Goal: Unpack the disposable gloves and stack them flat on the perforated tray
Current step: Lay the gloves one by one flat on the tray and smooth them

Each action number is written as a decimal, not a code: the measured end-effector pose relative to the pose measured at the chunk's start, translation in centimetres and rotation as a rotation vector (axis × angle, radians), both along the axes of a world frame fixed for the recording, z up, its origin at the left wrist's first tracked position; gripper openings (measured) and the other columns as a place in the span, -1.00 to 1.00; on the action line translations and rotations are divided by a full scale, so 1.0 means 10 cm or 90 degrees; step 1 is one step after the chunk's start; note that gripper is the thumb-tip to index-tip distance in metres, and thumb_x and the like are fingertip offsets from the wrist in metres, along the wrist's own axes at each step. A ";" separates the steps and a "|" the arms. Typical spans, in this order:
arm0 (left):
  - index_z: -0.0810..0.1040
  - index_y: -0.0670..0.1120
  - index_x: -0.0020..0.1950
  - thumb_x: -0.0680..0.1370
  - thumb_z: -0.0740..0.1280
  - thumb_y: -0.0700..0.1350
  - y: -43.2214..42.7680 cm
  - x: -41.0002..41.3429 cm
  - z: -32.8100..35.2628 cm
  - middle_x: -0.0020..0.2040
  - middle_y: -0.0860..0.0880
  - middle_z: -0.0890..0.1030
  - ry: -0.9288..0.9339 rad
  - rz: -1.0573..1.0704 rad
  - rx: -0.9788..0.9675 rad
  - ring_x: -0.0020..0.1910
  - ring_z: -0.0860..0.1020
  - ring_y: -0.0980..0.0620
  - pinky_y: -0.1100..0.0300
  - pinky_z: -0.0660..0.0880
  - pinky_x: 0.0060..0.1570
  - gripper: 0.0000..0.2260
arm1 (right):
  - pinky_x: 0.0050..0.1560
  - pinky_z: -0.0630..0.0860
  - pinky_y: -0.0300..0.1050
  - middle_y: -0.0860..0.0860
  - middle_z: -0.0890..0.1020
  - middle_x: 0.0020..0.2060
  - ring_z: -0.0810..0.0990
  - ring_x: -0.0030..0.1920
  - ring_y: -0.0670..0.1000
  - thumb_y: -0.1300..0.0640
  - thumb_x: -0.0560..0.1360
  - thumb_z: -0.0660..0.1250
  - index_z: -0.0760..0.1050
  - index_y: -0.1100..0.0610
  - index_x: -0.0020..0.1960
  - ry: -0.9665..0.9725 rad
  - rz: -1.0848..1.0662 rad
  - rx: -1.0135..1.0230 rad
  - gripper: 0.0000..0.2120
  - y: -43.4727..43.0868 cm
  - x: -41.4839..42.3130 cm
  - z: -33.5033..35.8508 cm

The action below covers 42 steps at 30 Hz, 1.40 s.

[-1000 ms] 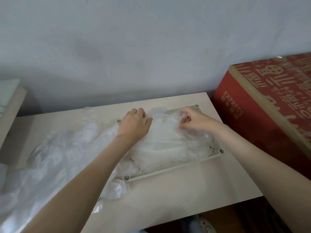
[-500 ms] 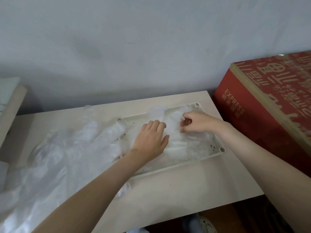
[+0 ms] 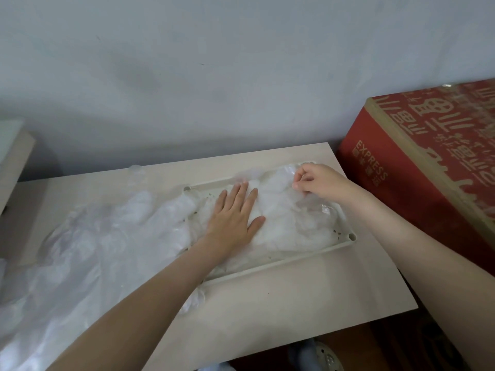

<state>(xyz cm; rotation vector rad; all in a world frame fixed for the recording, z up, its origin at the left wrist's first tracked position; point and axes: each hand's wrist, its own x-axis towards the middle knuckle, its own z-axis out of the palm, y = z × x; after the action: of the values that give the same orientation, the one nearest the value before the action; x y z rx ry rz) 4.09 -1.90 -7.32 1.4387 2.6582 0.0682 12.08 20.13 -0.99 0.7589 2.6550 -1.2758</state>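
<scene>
A cream perforated tray (image 3: pixel 310 259) lies on the pale table (image 3: pixel 308 295), covered by clear disposable gloves (image 3: pixel 286 223). My left hand (image 3: pixel 234 215) presses flat on the gloves over the tray's left half, fingers spread. Near the tray's far right corner, my right hand (image 3: pixel 318 182) pinches a fold of a glove between thumb and fingers. A loose heap of clear gloves (image 3: pixel 88 253) spreads over the table's left side and overlaps the tray's left end.
A big red carton (image 3: pixel 428 167) printed EXPRESS stands tight against the table's right edge. A grey wall rises behind the table. A pale shelf edge (image 3: pixel 13 156) shows at far left. The floor shows below the table's front edge.
My left hand slid rightward across the tray and lies flat near its middle. My right hand moved slightly toward the far right corner, still pinching the glove.
</scene>
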 end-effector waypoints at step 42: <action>0.10 -0.07 0.49 0.44 0.26 0.38 -2.20 -0.05 0.81 0.46 -0.11 0.15 -0.176 0.369 -0.150 0.42 0.18 -0.15 -0.06 0.25 0.30 -0.18 | 0.36 0.16 -0.12 0.02 0.34 0.40 0.23 0.41 0.04 0.05 0.59 0.19 0.25 0.07 0.46 -0.029 0.469 0.334 -0.55 -2.13 -0.20 0.53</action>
<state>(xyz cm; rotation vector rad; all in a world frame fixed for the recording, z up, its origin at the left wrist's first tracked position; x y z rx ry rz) 3.56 -23.86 0.74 0.5205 2.6405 0.0030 10.04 -1.14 4.26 -0.1838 2.8091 -0.3798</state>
